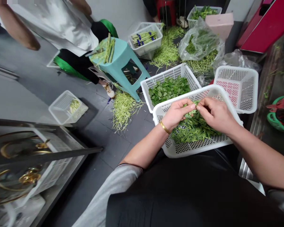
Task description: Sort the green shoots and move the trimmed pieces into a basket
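**Greens [196, 134] Meet Fingertips [192, 107] Over White Basket [210, 90]**

Bare forearms [142, 148] reach in from near left and near right over a black apron [180, 189], converging above the basket where the loose greens lie. The left hand [177, 112], a gold bracelet [164, 127] at its wrist, angles rightward with fingers curled; the right hand [215, 113] arches leftward, knuckles up. Both grips are narrow, thumb to forefinger, apparently on one small sprig [189, 114] just above the pile, though much of it is hidden. The step in hand looks like picking over the sprig; the next move seems to call for a light, controlled pull, one pinch steadying the other. Just beyond, a second basket [164, 75] bears broader leaves [167, 91]. Farther off, left, cut stalks [109, 50] rest on a turquoise stool [130, 52] beside a co-worker [68, 28] in white.
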A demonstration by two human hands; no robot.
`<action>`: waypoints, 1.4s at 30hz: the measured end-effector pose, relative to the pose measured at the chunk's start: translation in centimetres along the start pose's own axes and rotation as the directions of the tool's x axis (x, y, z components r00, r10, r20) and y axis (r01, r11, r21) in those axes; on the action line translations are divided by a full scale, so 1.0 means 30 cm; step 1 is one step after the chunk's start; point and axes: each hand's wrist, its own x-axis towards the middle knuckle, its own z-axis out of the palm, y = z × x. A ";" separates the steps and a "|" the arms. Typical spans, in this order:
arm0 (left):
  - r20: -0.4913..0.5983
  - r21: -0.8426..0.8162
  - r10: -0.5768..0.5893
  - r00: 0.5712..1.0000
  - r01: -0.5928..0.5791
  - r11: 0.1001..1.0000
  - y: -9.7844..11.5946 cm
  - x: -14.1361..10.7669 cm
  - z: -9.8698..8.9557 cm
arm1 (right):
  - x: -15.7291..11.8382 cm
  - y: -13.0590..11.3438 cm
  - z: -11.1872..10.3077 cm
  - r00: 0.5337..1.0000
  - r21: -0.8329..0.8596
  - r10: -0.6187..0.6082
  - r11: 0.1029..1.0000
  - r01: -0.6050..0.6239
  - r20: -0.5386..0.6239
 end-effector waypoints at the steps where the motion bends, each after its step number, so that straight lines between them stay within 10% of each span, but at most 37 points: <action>1: -0.006 -0.019 0.029 1.000 -0.029 0.999 -0.003 -0.006 0.007 | 0.001 -0.015 -0.007 1.000 0.064 0.021 0.998 -0.022 0.016; 8: -0.100 0.149 0.271 0.957 -0.255 0.956 -0.008 -0.015 0.016 | -0.031 -0.059 -0.057 0.976 -0.042 -0.026 0.998 0.036 0.216; 13: -0.315 -0.148 0.017 0.949 -0.067 0.987 0.024 0.012 -0.008 | -0.079 -0.053 -0.039 0.666 -0.367 0.152 0.910 0.195 0.730; 22: -0.068 -0.208 0.046 0.997 -0.059 0.976 0.023 -0.005 -0.011 | 0.073 -0.008 0.098 0.813 -0.507 0.279 0.861 0.023 0.511; 29: -0.218 -0.045 -0.054 0.974 0.045 0.998 0.018 0.006 -0.010 | 0.026 0.143 -0.039 0.859 0.235 0.173 0.919 -0.317 0.482; 32: -0.282 -0.089 0.010 0.959 -0.036 0.995 0.020 0.017 -0.011 | 0.009 0.168 -0.059 0.773 -0.005 0.123 0.988 -0.153 0.622; 37: -0.236 -0.138 0.044 0.971 -0.078 0.987 0.023 0.018 -0.015 | 0.028 0.088 -0.014 0.848 -0.478 0.209 0.877 0.058 0.486; 42: -0.098 0.046 -0.012 0.995 0.016 0.999 0.012 0.006 -0.030 | 0.010 0.029 0.015 0.796 -0.508 0.217 0.852 0.128 0.565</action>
